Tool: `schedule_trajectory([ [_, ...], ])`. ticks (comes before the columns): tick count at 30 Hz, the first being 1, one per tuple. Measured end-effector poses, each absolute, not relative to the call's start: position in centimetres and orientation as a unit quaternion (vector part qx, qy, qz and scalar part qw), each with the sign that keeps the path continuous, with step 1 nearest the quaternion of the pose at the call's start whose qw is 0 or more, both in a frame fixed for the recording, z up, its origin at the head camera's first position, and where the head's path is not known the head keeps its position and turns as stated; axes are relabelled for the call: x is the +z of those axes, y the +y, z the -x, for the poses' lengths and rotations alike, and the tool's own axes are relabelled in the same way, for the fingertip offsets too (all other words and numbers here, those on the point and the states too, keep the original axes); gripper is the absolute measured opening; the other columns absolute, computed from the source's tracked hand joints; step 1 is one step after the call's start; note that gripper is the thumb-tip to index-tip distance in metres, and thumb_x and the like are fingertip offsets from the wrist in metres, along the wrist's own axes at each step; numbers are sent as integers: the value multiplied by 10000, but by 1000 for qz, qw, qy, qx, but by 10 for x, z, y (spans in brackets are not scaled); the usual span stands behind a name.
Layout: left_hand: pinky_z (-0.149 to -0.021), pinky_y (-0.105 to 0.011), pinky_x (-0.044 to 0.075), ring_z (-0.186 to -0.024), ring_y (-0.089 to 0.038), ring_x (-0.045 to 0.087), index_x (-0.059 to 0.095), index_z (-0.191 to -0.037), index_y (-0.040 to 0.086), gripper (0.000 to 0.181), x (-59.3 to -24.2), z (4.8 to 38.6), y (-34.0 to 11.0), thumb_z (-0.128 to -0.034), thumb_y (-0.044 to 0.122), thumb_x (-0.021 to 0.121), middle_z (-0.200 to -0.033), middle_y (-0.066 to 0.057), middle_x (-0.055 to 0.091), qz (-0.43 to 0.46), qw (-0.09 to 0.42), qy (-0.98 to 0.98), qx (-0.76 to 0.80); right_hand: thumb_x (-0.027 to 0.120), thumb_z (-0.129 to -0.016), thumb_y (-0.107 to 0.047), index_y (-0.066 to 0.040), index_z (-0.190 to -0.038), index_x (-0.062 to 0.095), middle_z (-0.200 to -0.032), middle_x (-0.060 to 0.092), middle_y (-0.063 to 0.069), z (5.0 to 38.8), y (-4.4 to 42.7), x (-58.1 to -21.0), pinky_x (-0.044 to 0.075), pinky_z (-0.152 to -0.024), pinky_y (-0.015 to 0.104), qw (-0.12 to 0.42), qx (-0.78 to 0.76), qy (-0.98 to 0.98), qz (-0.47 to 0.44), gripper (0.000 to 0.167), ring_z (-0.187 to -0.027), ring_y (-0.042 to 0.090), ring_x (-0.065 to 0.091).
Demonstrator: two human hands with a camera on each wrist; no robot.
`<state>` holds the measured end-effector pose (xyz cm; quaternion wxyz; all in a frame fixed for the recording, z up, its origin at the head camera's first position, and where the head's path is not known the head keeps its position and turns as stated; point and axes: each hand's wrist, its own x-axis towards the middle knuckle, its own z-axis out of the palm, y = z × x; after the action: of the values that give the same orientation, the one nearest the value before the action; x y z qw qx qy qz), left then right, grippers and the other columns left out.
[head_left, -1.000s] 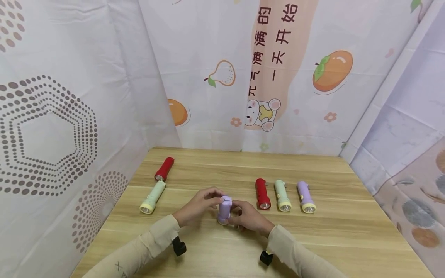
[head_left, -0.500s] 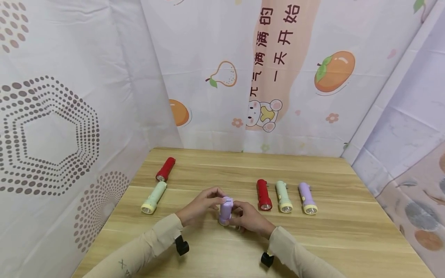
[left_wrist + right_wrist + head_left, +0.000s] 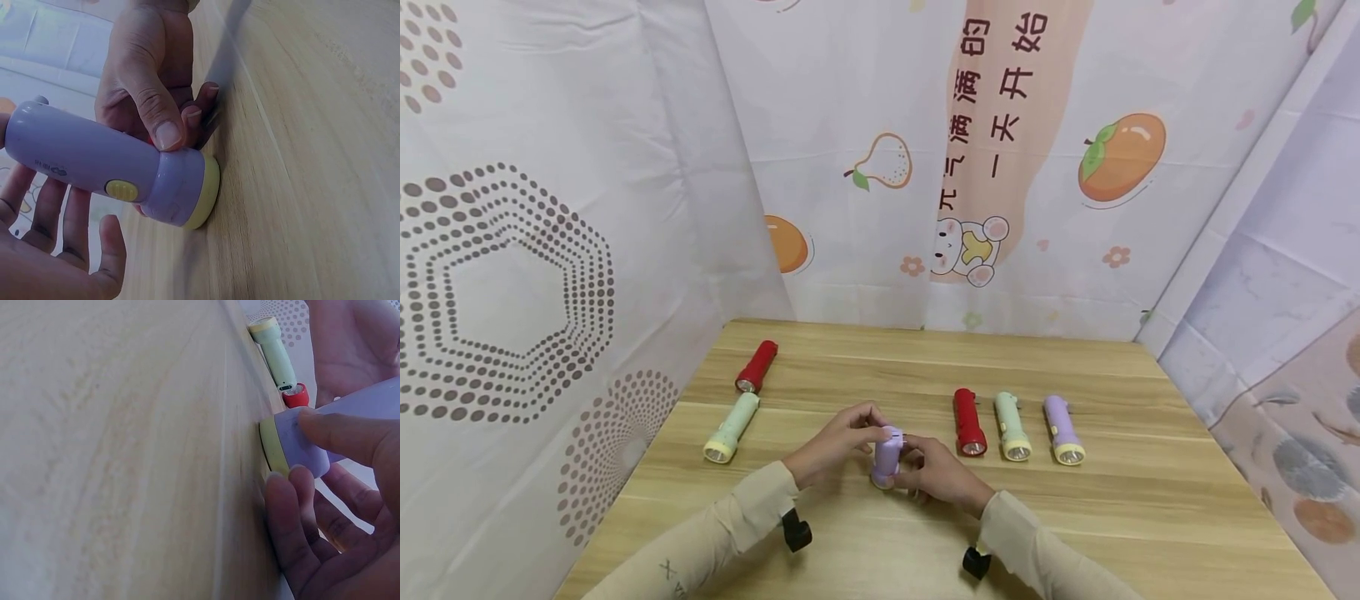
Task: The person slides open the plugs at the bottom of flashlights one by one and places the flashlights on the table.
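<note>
In the lower middle of the head view, both hands are around one lavender flashlight point(image 3: 887, 457), lens-down and nearly upright at the tabletop point(image 3: 850, 358). Little has changed over the last second: the hands keep their places, and only the dark slit in its tail looks shorter, suggesting a slight turn or tilt. The work therefore seems to be fine handling on the spot. The left hand point(image 3: 841, 442) holds the tail end, thumb against it and fingers behind the barrel; the right hand point(image 3: 938, 472) pinches the head near the yellow rim.

On the curtain point(image 3: 820, 92), upper right of centre, a slogan point(image 3: 1004, 100) reads 元气满满的 and 一天开始. The barrel's small logo and lettering point(image 3: 51, 168) are illegible; the sleeve print point(image 3: 670, 575), lower left, shows an X.
</note>
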<state>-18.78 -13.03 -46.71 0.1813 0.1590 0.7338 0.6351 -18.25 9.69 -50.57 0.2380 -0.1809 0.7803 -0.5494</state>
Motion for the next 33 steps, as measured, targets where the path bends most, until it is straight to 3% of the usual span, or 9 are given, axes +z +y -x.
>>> schedule_trajectory([
  [20, -833, -403, 503, -1006, -196, 585, 561, -850, 99, 244, -469, 185, -121, -932, 248, 737, -1019, -26, 635, -138, 171, 740, 635, 847, -869, -232, -84, -1354, 623, -1155, 660, 104, 173, 94, -507, 550, -526, 339, 234, -551, 782, 172, 555, -680, 204, 624],
  [27, -862, -365, 486, -968, -187, 592, 661, -994, 130, 207, -472, 186, -132, -973, 325, 727, -1028, 2, 662, -192, 120, 787, 574, 843, -876, -252, -123, -1387, 611, -1196, 665, 100, 176, 93, -511, 556, -533, 333, 224, -550, 783, 186, 575, -691, 211, 629],
  [33, -890, -359, 527, -1008, -164, 636, 705, -1158, 256, 253, -474, 184, -142, -928, 315, 790, -1081, 82, 686, -234, 63, 807, 538, 855, -864, -291, -139, -1383, 607, -1195, 666, 76, 175, 94, -514, 560, -542, 345, 179, -541, 801, 187, 595, -727, 197, 622],
])
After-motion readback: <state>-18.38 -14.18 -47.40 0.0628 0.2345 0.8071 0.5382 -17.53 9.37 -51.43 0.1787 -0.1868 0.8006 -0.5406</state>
